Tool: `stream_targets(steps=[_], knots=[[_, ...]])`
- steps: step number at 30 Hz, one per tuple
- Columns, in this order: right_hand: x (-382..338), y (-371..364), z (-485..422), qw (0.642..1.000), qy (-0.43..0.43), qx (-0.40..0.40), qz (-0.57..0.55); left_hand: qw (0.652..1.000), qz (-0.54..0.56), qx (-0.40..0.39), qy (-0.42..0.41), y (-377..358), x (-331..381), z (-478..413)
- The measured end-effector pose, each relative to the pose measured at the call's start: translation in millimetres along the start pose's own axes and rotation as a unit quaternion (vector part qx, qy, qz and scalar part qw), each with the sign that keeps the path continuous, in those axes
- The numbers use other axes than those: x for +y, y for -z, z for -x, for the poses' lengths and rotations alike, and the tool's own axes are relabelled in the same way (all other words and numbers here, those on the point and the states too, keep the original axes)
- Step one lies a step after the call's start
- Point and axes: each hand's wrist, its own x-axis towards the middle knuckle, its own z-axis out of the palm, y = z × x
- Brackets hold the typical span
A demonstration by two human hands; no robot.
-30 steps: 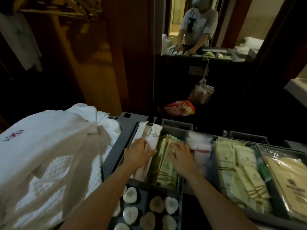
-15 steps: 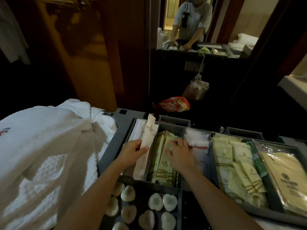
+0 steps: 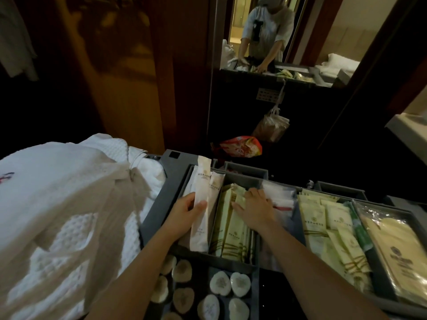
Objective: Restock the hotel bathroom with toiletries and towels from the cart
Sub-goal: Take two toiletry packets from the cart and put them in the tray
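The grey cart tray is split into compartments of toiletries. My left hand grips a long white sachet, lifted upright out of the leftmost compartment. My right hand lies palm down on the pale green sachets in the compartment beside it, fingertips at their tops. White folded bathrobes lie on the cart at the left.
Heart-shaped wrapped soaps fill the near compartments. Clear bags, more green packets and yellow bagged items fill the right ones. A mirror ahead reflects a person and the cart. A counter edge is at right.
My left hand has pulled a white sachet up out of its compartment and now holds it higher. My right hand has stayed on the green sachets.
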Motion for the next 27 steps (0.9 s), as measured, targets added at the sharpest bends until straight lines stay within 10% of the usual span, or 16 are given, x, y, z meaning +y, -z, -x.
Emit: stream_targets(steps=[11,22,27], knots=[[21.5,8.4,-8.1,0.979,0.06,0.1,-0.165,1.0,0.014,-0.004,-0.016,-1.5,4.4,0.8],[-2.8,39.8,42.4,0.788,-0.084,0.054,-0.607,1.0,0.001,-0.006,0.001,0.2,9.0,3.0],[-10.9,26.8,65.6,0.794,-0.118,-0.02,-0.596,0.999,0.014,-0.009,0.044,4.2,24.5,6.1]])
